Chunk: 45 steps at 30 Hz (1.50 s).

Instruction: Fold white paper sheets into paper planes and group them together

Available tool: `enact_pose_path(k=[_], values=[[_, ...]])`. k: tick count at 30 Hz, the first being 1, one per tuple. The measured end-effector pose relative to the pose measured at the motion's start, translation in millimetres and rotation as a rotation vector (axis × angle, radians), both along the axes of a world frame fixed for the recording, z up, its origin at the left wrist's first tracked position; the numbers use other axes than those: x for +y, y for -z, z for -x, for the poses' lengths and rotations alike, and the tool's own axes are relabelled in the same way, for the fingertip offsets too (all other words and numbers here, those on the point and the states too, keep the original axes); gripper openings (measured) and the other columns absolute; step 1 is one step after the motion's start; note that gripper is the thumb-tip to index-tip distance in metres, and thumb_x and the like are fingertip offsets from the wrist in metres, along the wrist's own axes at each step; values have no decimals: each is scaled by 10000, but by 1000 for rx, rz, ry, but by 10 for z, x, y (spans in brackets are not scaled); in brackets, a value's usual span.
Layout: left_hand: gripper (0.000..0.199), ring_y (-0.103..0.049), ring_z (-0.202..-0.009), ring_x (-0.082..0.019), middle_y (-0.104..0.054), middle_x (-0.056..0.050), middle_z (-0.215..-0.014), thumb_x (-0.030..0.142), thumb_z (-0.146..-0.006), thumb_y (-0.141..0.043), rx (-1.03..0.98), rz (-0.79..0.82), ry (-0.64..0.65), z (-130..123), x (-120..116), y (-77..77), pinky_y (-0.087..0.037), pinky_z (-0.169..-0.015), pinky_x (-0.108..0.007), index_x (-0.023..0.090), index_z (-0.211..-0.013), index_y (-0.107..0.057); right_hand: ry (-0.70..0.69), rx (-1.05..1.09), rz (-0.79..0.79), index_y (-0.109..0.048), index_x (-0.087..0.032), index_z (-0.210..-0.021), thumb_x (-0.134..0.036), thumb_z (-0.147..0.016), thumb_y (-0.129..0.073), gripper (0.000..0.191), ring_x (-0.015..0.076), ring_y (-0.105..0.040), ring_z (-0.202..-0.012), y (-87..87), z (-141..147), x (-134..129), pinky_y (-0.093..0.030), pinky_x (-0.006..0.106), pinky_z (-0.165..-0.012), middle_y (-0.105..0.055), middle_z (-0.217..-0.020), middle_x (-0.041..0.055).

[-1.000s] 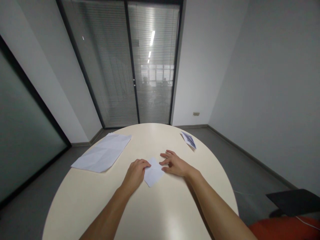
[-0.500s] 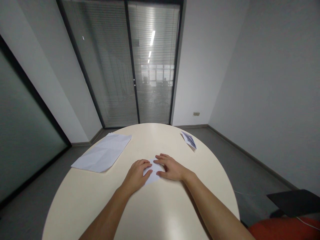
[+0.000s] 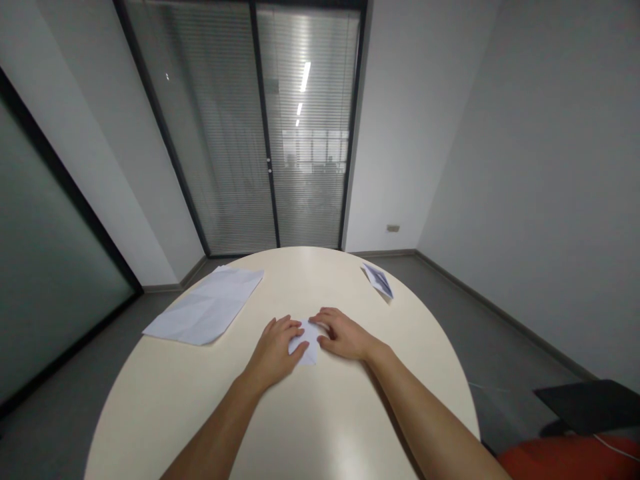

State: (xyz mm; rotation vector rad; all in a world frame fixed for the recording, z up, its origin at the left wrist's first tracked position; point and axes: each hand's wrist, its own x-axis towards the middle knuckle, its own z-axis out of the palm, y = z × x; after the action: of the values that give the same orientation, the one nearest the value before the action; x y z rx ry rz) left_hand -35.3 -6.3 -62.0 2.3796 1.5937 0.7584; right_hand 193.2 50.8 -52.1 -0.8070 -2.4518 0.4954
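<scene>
A small piece of white paper (image 3: 309, 351) lies flat on the round cream table (image 3: 295, 420), between my two hands. My left hand (image 3: 277, 348) rests on its left side, fingers spread, with the thumb and fingertips on the paper. At the right edge is my right hand (image 3: 343, 335), its fingers apart and curved. Its fingertips are at the paper's upper right edge, and whether the thumb touches it I cannot tell. The fingers cover part of the paper.
Creased white sheets (image 3: 210, 307) lie at the table's left edge. A folded paper piece (image 3: 379, 281) sits near the far right edge. Beyond the table on the right are a black flat panel (image 3: 590, 405) and a red seat (image 3: 565, 459).
The small paper has turned slightly and its lower corner has shifted right. My left hand's fingers have spread a little. My right thumb has drawn back slightly from the paper.
</scene>
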Motion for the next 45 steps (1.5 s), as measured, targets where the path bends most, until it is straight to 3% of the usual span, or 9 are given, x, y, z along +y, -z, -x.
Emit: enact_pose_path(k=[5, 10, 20, 24, 28, 34, 38, 45], values=[[327, -515, -1338, -323, -679, -70, -1343, 371, -874, -692, 9, -25, 1, -5, 0, -1, -352, -1150, -526, 230, -1167, -733, 13, 63, 7, -680, -211, -1258, -65, -813, -565, 481, 240, -616, -1101, 65, 6, 30, -469, 404, -1017, -701, -1101, 89], [383, -574, -1225, -310, -671, -73, -1355, 377, -828, -741, 2, -22, 6, -8, -2, -13, -424, -1075, -501, 241, -1186, -731, 50, 111, 59, -726, -226, -1178, -84, -816, -610, 405, 244, -627, -1114, 80, 20, 48, -483, 398, -1006, -728, -1132, 83], [300, -607, -1254, -259, -686, -81, -1327, 257, -877, -674, -20, -49, 74, 46, 37, 82, -407, -1124, -477, 239, -1172, -724, 30, 82, 34, -752, -221, -1086, -143, -876, -653, 244, 215, -654, -1000, 10, 48, 27, -501, 345, -927, -747, -1013, 64], [287, -601, -1255, -260, -676, -78, -1327, 263, -889, -662, -23, -27, 65, 42, 34, 74, -372, -1154, -490, 235, -1168, -720, -7, 65, 8, -746, -223, -1112, -234, -937, -633, 208, 217, -646, -1021, 1, 35, 23, -489, 346, -936, -743, -1013, 70], [255, -630, -1148, -236, -687, -72, -1216, 247, -881, -664, -60, -24, 82, 32, 22, 39, -470, -1056, -392, 232, -1126, -733, -22, 73, -2, -747, -219, -1092, -293, -975, -600, 202, 216, -643, -1024, -18, 37, 11, -476, 353, -950, -738, -1004, 71], [219, -626, -1123, -236, -705, -70, -1185, 239, -906, -633, -54, -50, 97, 12, 2, -15, -454, -1055, -391, 215, -1095, -743, -34, 93, 9, -730, -210, -992, -281, -980, -586, 161, 216, -636, -1027, -72, 41, -20, -463, 360, -970, -730, -993, 63], [212, -646, -1039, -238, -761, -46, -1057, 230, -950, -567, -19, -72, 84, -8, 4, -59, -483, -953, -390, 243, -1042, -757, -5, 99, 4, -701, -202, -968, -263, -976, -569, 145, 214, -633, -996, -91, 44, -30, -470, 358, -947, -714, -981, 65], [241, -682, -974, -231, -767, -46, -1052, 224, -992, -507, 7, -106, 65, 4, 25, -15, -495, -894, -378, 239, -1083, -730, -13, 108, 7, -705, -212, -1041, -273, -907, -657, 154, 226, -633, -1059, -95, 37, -47, -474, 367, -980, -725, -1050, 64]])
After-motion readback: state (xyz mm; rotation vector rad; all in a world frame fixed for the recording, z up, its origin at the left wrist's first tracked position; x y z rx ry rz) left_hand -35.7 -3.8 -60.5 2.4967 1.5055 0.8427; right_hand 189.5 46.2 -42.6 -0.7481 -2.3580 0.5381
